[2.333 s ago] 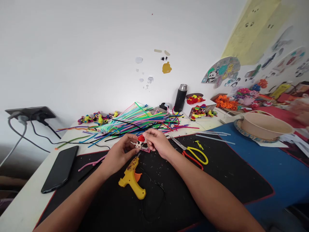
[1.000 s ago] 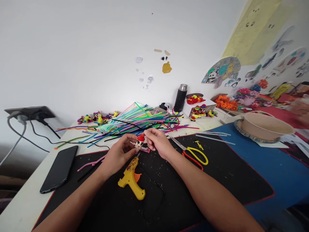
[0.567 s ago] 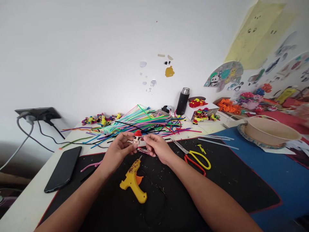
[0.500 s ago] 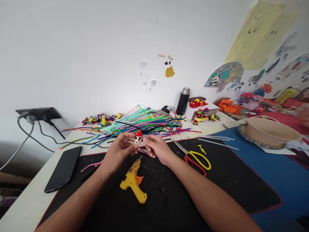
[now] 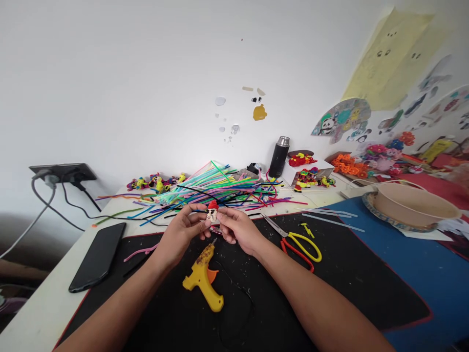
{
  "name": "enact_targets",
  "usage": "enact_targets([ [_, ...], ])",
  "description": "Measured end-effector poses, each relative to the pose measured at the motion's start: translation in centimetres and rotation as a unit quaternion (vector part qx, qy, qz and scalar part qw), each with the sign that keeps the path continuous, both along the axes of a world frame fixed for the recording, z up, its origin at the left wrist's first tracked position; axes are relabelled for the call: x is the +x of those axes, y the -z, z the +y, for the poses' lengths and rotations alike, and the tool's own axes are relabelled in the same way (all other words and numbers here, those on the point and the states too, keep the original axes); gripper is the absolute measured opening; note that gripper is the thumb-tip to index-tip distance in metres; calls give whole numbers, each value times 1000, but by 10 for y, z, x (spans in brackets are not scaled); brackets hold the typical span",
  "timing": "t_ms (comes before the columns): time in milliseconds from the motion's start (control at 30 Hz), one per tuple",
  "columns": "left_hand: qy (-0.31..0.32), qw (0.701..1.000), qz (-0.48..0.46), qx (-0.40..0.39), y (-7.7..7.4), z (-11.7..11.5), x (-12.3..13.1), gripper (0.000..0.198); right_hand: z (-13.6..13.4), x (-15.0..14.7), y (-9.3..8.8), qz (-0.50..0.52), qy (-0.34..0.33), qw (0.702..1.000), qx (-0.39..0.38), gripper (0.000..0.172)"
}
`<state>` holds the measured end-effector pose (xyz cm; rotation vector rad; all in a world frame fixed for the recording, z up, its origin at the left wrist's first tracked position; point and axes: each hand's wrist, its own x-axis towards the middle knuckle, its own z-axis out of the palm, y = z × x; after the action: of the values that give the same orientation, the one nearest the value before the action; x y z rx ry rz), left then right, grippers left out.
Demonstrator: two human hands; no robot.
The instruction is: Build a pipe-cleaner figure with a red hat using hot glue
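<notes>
A small pipe-cleaner figure (image 5: 211, 212) with a white face and a red hat is held above the black mat (image 5: 330, 288). My left hand (image 5: 182, 233) pinches it from the left, and my right hand (image 5: 239, 229) pinches it from the right. Both hands have their fingers closed on it. Just below the hands a yellow glue gun (image 5: 202, 282) lies on the mat, nozzle towards them. A small pink thing (image 5: 216, 230) shows under the figure.
A heap of coloured pipe cleaners (image 5: 216, 188) lies behind the hands. Yellow and red scissors (image 5: 298, 243) lie to the right, a black phone (image 5: 98, 255) to the left. A black flask (image 5: 279, 157), finished figures (image 5: 309, 177) and a round tray (image 5: 410, 208) stand further back.
Both hands have stayed on the figure, with the right fingers shifting from its hat to its side. The view has tipped slightly, so everything sits a little lower in the picture.
</notes>
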<state>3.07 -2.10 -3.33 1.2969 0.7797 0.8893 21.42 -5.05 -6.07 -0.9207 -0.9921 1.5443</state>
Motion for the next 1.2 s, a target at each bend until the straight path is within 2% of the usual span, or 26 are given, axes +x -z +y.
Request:
enact_targets([
  [267,15,999,30,20,-1,3,-2,54,-1,0,-1,2,-4,1000,-16,49],
  [567,11,985,115,131,-4,-2,-6,58,-1,1,-2,23,-12,1000,-18,45],
  [767,15,962,175,209,-5,-3,-9,45,-1,1,0,23,-15,1000,-10,43],
  [1200,18,958,187,214,-4,-2,-11,40,-2,1,0,25,-15,999,-14,46],
])
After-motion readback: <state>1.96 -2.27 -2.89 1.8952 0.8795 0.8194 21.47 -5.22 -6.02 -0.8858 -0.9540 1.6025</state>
